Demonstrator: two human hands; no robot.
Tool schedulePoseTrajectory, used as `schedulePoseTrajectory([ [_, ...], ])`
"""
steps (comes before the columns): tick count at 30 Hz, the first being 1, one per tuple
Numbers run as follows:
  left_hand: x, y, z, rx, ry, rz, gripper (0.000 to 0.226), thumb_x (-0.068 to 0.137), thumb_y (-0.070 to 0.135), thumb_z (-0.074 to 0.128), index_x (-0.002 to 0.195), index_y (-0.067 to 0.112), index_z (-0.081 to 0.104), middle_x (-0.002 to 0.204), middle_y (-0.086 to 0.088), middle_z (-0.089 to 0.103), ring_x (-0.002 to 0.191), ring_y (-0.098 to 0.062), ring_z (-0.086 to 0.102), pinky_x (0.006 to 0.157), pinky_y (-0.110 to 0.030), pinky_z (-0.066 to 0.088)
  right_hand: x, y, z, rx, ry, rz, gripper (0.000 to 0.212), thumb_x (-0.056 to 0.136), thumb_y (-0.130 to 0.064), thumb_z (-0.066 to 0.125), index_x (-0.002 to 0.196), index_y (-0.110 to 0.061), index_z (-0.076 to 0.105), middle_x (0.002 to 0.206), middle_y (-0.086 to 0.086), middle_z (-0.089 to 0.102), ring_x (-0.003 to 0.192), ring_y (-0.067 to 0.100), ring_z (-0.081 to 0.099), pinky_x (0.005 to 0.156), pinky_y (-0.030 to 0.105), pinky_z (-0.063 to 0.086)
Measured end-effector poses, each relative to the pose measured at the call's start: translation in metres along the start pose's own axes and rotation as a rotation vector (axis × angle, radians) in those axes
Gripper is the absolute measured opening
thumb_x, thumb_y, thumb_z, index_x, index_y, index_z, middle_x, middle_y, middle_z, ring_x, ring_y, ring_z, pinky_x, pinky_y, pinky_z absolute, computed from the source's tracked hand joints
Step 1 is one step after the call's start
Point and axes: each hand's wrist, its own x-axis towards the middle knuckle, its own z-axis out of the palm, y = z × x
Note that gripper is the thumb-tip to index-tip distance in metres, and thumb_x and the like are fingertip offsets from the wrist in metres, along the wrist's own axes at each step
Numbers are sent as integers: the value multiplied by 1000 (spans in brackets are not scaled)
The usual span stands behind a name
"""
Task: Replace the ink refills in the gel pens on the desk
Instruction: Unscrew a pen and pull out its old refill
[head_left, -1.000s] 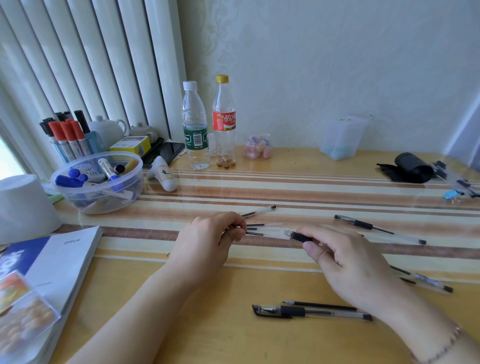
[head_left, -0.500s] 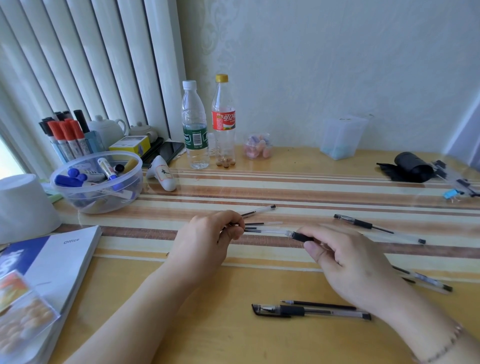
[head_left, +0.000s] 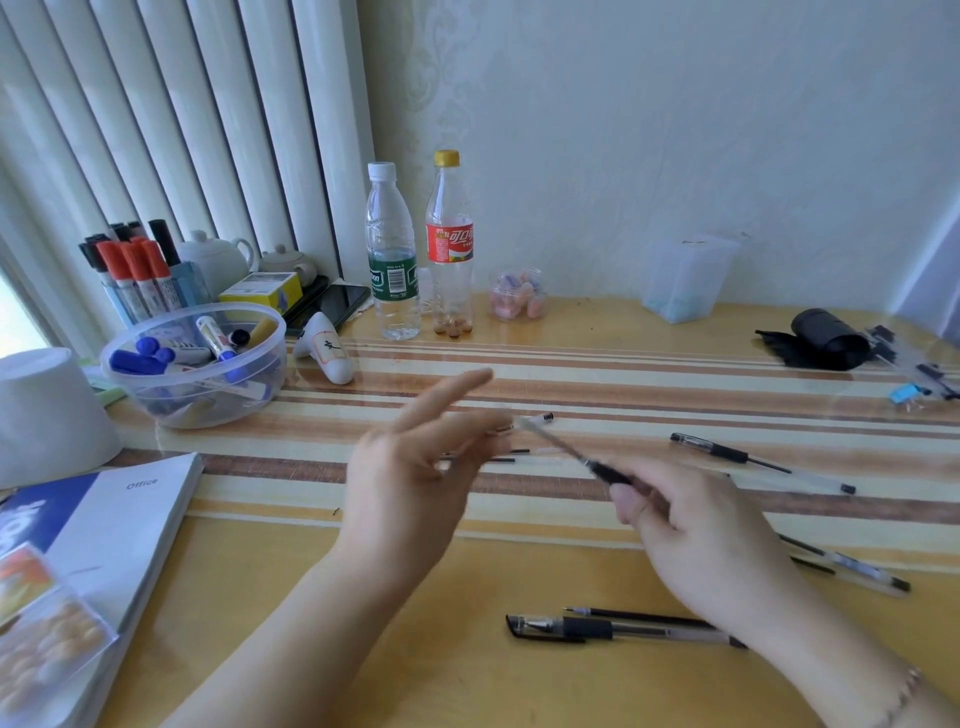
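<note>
Left hand (head_left: 410, 467): fingers spread, holding nothing, lifted beside the work (judged freed for the next part). Thin loose refills (head_left: 498, 456): on the striped desk (head_left: 623, 384), within reach. Right hand (head_left: 696, 530): pinches a clear gel pen barrel with black grip (head_left: 582, 457), open end tilted up-left, seemingly presented for loading.

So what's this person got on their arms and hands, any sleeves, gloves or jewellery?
No gloves and no sleeves in view: both forearms are bare to the picture's lower edge. The left hand shows no ring or band. The right hand has a thin bracelet of small links at the wrist, and short, unpainted-looking nails.
</note>
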Motion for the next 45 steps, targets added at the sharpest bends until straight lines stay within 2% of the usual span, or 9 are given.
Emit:
schedulePoseTrajectory([
  [3,4,-2,-6,-165,98,-187,16,81,13,73,92,25,75,87,13,71,59,7,52,58,-5,35,5,3,-4,261,59,59,17,94,-30,49,90,-33,65,73,-9,65,61,12,58,59,40,53],
  [7,2,-2,-2,-306,-36,-374,15,80,15,74,93,24,76,51,25,59,43,4,44,49,-2,32,2,-4,-6,251,81,-62,22,88,-47,45,97,-40,64,80,-15,65,67,7,57,56,19,44],
  [11,0,0,1,-408,-137,-424,21,75,20,78,89,34,74,72,16,74,57,6,60,63,-11,50,-1,-8,-4,157,62,-113,36,89,-46,46,116,-34,66,89,-29,64,84,2,61,66,19,48],
  [16,-3,3,3,-381,-243,-382,21,69,45,74,83,32,64,75,14,75,50,-19,39,47,-18,35,-3,-12,-6,97,38,-132,37,89,-48,45,117,-36,66,106,-31,65,97,-5,61,77,20,53],
  [23,-8,6,8,-365,-292,-348,15,73,41,77,81,35,65,71,13,72,49,-6,31,46,-16,31,-4,-19,-7,72,24,-190,29,90,-45,45,112,-39,64,98,-25,68,84,5,65,64,34,56],
  [30,-8,6,8,-362,-275,-336,17,71,44,75,81,34,65,70,14,71,46,-5,31,46,-13,30,-3,-20,-9,8,32,-173,33,89,-46,45,111,-37,68,94,-30,65,79,-4,59,61,21,51],
  [38,-12,12,11,-140,-345,-247,13,74,32,80,75,33,66,66,31,62,46,9,45,47,-4,29,-6,-25,-9,-39,49,-176,25,79,-22,77,102,-31,72,87,-23,66,67,-1,54,54,19,48],
  [41,-12,11,10,-142,-330,-239,16,72,30,81,70,35,66,58,34,57,46,10,43,47,-3,28,-6,-23,-10,-23,32,-139,7,85,-29,70,85,-34,65,67,-23,64,62,-4,58,50,17,45],
  [45,-12,14,10,-128,-338,-194,15,72,30,81,70,32,67,52,38,50,41,-2,34,45,-5,26,-7,-24,-13,-17,-59,-130,20,92,-56,47,77,-43,49,57,-19,54,53,-1,49,44,14,26],
])
